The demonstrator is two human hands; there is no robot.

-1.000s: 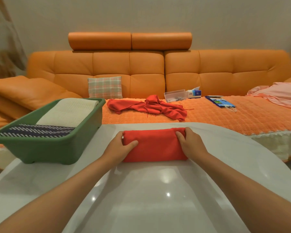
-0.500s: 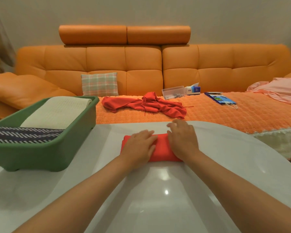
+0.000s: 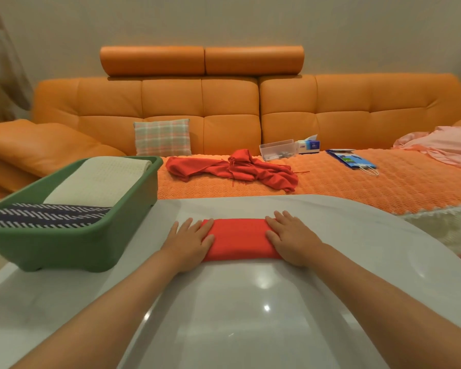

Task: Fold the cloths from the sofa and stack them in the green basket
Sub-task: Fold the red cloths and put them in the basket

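Your left hand [image 3: 190, 242] and right hand [image 3: 293, 239] pressed flat, fingers straight, on the folded red cloth [image 3: 240, 239], which could unfold if lifted carelessly.

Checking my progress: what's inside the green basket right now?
Inside the green basket lie a folded cream cloth and a dark striped cloth. Anything beneath them is hidden.

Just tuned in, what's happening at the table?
A person presses both flat hands on a folded red cloth on the white table, left hand at its left end, right hand at its right. The green basket beside it holds a cream cloth and a dark striped cloth. A crumpled red cloth lies on the sofa.
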